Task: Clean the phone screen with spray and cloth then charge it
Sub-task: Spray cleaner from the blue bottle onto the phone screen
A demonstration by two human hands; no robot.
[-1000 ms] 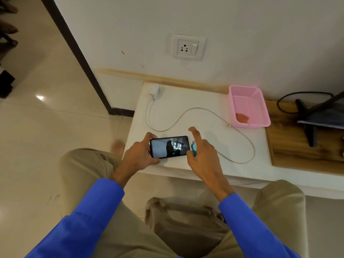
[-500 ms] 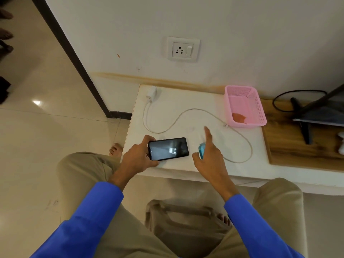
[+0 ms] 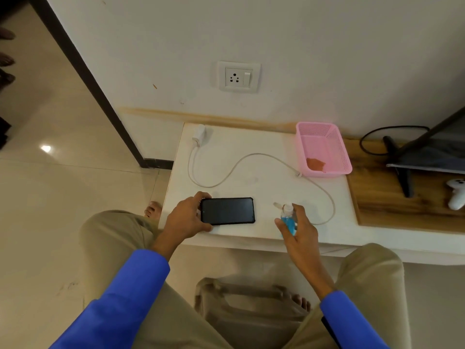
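Observation:
A black phone (image 3: 227,210) lies screen up near the front edge of the white table (image 3: 251,147). My left hand (image 3: 187,217) grips its left end. To its right, my right hand (image 3: 298,229) holds a small spray bottle (image 3: 288,219) of blue liquid, nozzle pointing left, a short gap from the phone. A white charger (image 3: 199,134) sits at the table's back left, its cable (image 3: 254,157) looping across to the right. An orange cloth (image 3: 315,163) lies in the pink basket (image 3: 324,129).
A wall socket (image 3: 238,76) with a switch is above the table. To the right is a wooden surface (image 3: 377,197) with a screen stand, a black cable and a white controller (image 3: 456,193). A bag (image 3: 251,306) sits between my knees on the floor.
My right hand has moved right, away from the phone, with the spray bottle in it. The phone has come down flat on the table, still in my left hand.

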